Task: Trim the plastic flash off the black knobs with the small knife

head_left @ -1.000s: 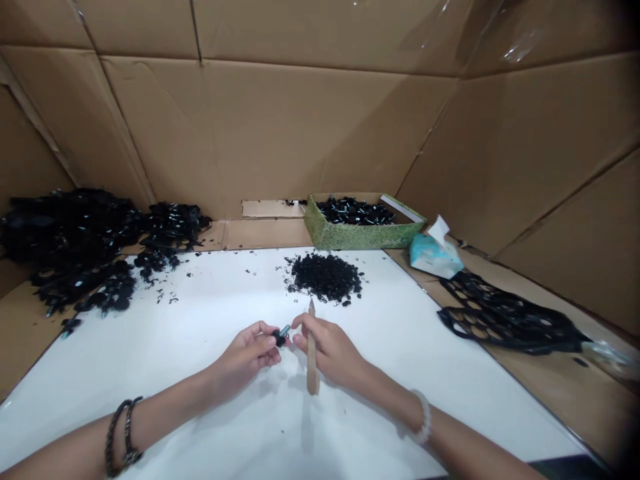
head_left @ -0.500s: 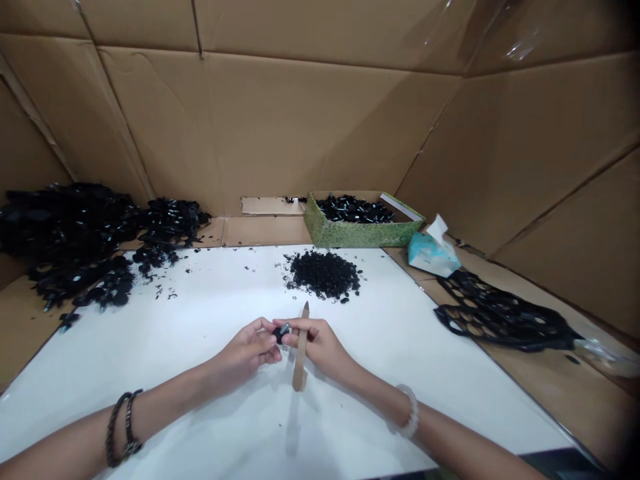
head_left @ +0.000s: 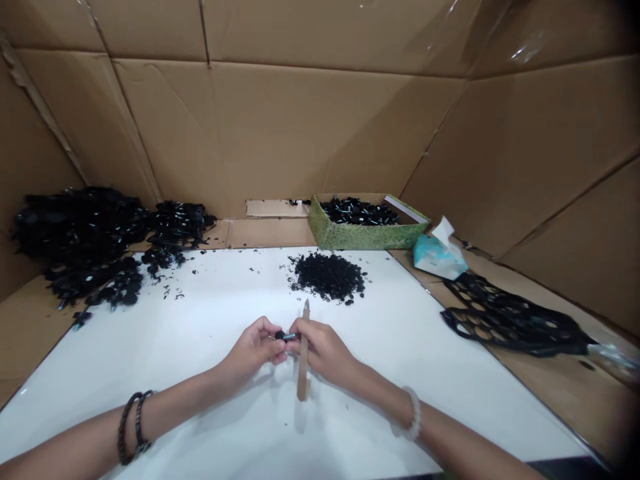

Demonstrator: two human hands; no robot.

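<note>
Above the middle of the white table [head_left: 240, 413], my left hand [head_left: 259, 347] pinches a small black part with a metal stud [head_left: 281, 336]; the stud points right. My right hand [head_left: 320, 347] is closed round a knife with a tan, flat handle [head_left: 303, 373], its short pointed blade facing away from me. The right fingertips are close to the stud; whether they touch it I cannot tell. Beyond the hands lies a heap of small black rings and bits [head_left: 330, 276].
A green box [head_left: 370, 236] full of black studded parts stands at the back. Large black piles [head_left: 80, 223] lie at the left. On the right are a tissue pack [head_left: 439, 257] and black perforated sheets [head_left: 520, 317]. Cardboard walls [head_left: 320, 127] enclose the table.
The black part has turned in my left fingers, so its stud now points right rather than up and right. The view has shifted slightly. The knife remains in my right hand.
</note>
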